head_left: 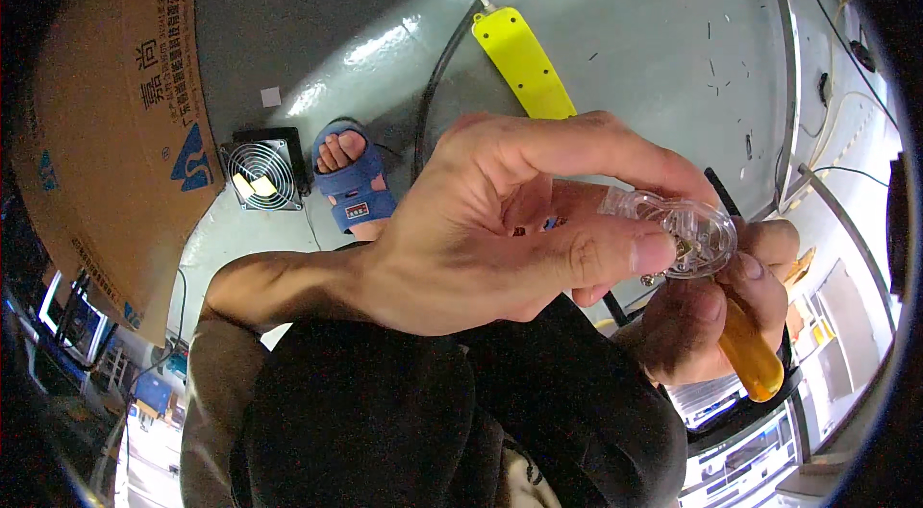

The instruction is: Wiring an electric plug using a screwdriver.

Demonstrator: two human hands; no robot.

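Fingers of my left hand (481, 229) pinch the clear round plastic housing (694, 234) just above my right hand (711, 316), closed around the amber-handled screwdriver (750, 354) whose hidden tip seems at its underside, so I judge fastening underway, not finished.

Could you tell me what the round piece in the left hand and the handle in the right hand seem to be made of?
The round piece looks like clear, glossy plastic: the parts inside show through it. The handle looks like translucent amber plastic, smooth and shiny.
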